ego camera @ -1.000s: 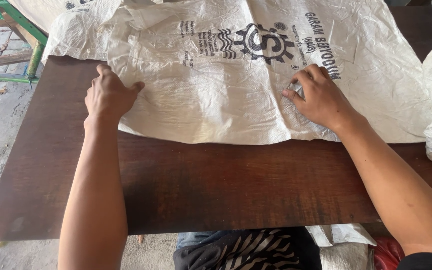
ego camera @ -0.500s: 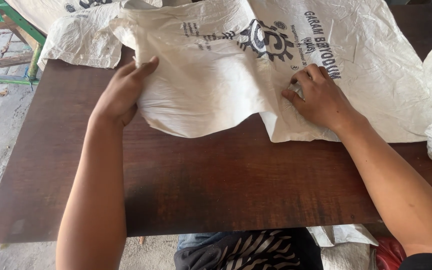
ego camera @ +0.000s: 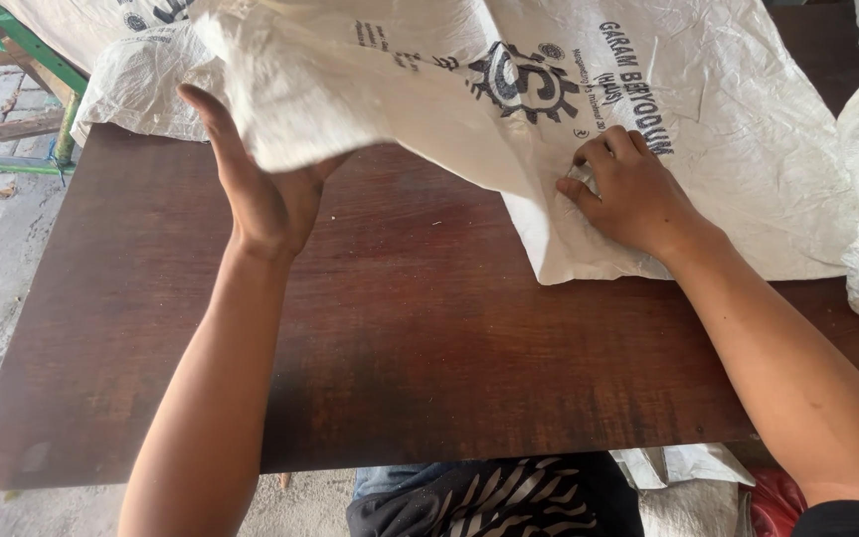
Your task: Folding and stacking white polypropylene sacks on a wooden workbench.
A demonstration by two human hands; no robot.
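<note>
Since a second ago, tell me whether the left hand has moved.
Yes. The left hand has lifted the white sack's left edge and carried it rightward, baring more of the brown table.
</note>
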